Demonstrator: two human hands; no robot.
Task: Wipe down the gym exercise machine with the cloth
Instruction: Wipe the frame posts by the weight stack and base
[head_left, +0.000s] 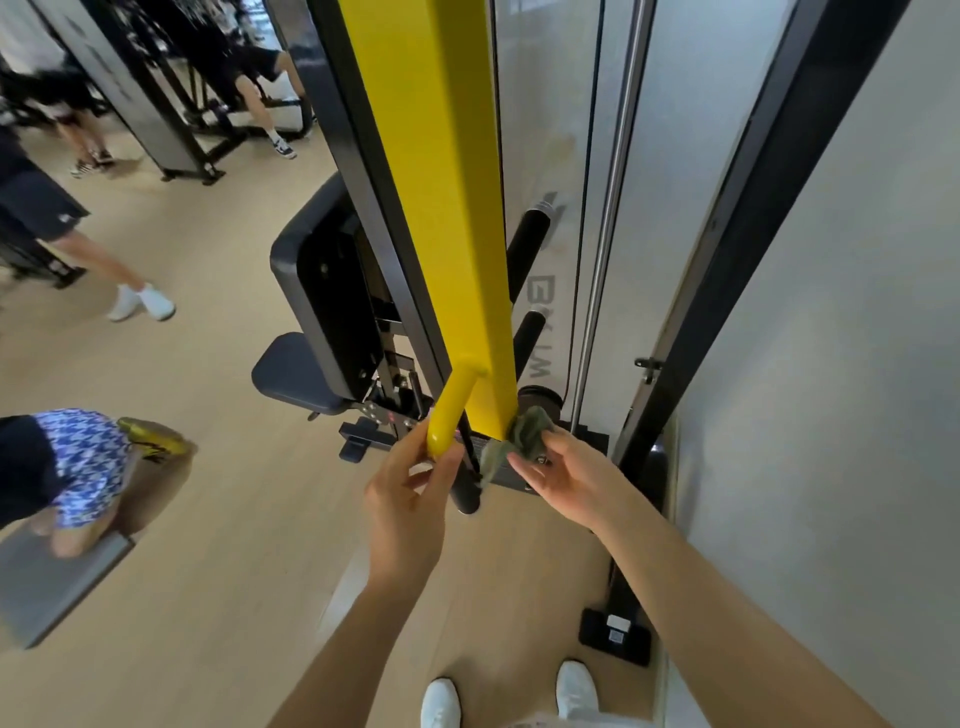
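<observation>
Head view: cloth (524, 439), half-hidden machine lettering (540, 312)

The yellow arm (447, 208) above both hands looks like painted metal, smooth and glossy, and so does the round handle (453, 410) gripped by the left hand (405, 499). The cloth (525, 436) pinched in the right hand (566, 478) is soft, crumpled fabric with a matt olive surface. Beyond the right hand a thin guide rod (613, 208) shines like polished steel; the floor (234, 519) below the hands looks like pale satin wood.
</observation>
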